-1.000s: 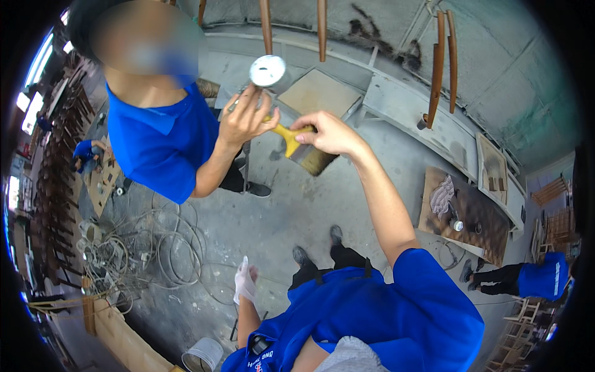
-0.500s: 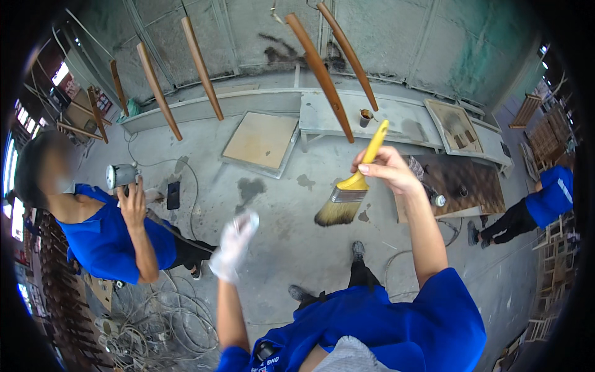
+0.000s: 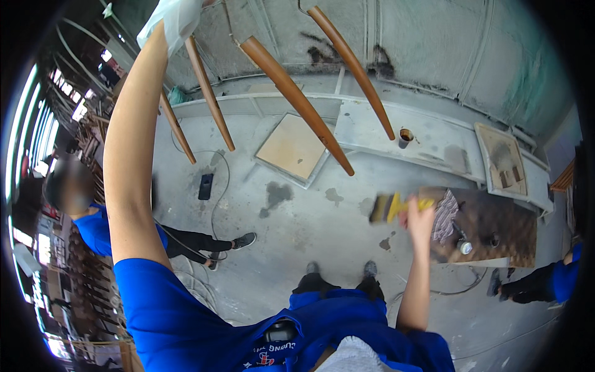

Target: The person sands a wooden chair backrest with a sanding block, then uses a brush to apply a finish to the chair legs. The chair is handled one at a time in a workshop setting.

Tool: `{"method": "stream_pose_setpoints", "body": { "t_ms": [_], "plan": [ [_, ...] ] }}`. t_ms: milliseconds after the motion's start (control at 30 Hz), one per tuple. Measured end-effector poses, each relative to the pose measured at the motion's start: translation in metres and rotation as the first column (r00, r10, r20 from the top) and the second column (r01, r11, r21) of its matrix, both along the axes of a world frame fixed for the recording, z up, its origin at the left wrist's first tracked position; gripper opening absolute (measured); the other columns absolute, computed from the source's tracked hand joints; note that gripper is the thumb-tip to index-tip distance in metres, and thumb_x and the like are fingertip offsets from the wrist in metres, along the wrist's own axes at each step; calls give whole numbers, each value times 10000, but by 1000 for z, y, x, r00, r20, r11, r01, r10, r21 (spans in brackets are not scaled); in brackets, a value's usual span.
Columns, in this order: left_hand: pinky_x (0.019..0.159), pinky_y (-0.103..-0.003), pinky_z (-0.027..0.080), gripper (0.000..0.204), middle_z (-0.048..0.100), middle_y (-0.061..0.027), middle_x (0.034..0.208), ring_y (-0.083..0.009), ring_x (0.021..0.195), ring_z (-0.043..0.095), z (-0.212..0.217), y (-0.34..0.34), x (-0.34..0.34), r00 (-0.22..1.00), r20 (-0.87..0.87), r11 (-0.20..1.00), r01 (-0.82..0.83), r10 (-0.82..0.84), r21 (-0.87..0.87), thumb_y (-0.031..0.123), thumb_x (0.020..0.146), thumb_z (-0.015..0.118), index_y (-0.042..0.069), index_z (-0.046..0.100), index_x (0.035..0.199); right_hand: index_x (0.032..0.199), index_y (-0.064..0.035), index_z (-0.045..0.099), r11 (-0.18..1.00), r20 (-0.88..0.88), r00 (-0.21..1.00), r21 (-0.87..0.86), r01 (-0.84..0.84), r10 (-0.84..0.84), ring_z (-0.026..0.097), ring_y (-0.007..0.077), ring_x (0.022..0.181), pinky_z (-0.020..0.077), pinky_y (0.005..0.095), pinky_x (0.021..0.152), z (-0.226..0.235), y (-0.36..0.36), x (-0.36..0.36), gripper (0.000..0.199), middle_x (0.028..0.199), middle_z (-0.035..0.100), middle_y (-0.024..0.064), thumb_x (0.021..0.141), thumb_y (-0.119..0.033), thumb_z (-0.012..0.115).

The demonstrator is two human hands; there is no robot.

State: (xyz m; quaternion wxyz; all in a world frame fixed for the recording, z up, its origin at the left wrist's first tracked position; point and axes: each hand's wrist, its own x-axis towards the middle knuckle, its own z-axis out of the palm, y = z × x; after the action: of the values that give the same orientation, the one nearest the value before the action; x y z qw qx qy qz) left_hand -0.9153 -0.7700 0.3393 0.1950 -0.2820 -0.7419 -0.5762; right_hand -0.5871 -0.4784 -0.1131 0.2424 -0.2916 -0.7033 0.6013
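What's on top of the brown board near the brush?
On the board: a striped cloth, a small round container and a dark round item. The cloth hides what's beneath.

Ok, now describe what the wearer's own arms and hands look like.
The left hand wears a thin, loose, whitish see-through glove; the right hand is bare. Short, plain blue sleeves cover the upper arms, leaving both forearms bare, with no watch or cable visible on them.

Single head-worn fisheye view, looking down and forward, shirt front [image 3: 359, 312] close below, floor [image 3: 279, 245] farther, wall [image 3: 427, 49] beyond
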Motion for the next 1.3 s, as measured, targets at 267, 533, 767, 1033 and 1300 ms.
{"method": "stream_pose_setpoints", "body": {
  "t_ms": [267, 533, 767, 1033, 1300],
  "plan": [
    [594, -245, 321, 497, 384, 96, 698, -51, 611, 357, -9, 32, -70, 710, 203, 732, 606, -674, 311, 636, 1068, 631, 143, 670, 1016, 1035, -77, 695, 841, -863, 440, -33, -541, 249, 545, 91, 509, 397, 245, 475, 270, -55, -237, 217, 771, 713, 66, 1052, -286, 753],
    [563, -238, 259, 469, 294, 123, 668, -46, 570, 284, -30, 57, -61, 924, -74, 905, 383, -376, 187, 642, 1075, 614, 190, 627, 950, 1042, -84, 672, 824, -773, 632, -394, -408, -57, 515, 79, 487, 316, 215, 416, 28, -45, -235, 191, 706, 618, 11, 1064, -261, 741],
    [655, -269, 377, 412, 423, 89, 707, -65, 641, 379, -28, 49, -69, 812, -2, 807, 579, -583, 116, 533, 1113, 610, 123, 654, 1109, 983, -20, 713, 924, 90, 970, -296, 241, -224, 671, 235, 590, 505, 386, 512, -159, 18, -116, 224, 724, 699, 139, 979, -244, 728],
    [775, -277, 427, 395, 484, 46, 869, -93, 796, 438, -52, 42, -118, 819, -27, 777, 553, -573, 301, 348, 1173, 561, 34, 654, 1394, 891, 76, 740, 769, -222, 923, 630, -111, 315, 774, 433, 800, 630, 529, 767, 234, -40, -265, 297, 807, 743, 287, 871, -220, 723],
    [769, -260, 437, 432, 659, -6, 927, -90, 764, 487, -71, 24, -88, 975, -50, 959, 221, -216, 179, 413, 1167, 556, 32, 727, 1281, 940, -29, 700, 863, -840, 254, 398, -311, 479, 644, 161, 487, 487, 307, 431, 419, 22, -323, 272, 736, 736, 131, 1050, -273, 652]
  ]
}}
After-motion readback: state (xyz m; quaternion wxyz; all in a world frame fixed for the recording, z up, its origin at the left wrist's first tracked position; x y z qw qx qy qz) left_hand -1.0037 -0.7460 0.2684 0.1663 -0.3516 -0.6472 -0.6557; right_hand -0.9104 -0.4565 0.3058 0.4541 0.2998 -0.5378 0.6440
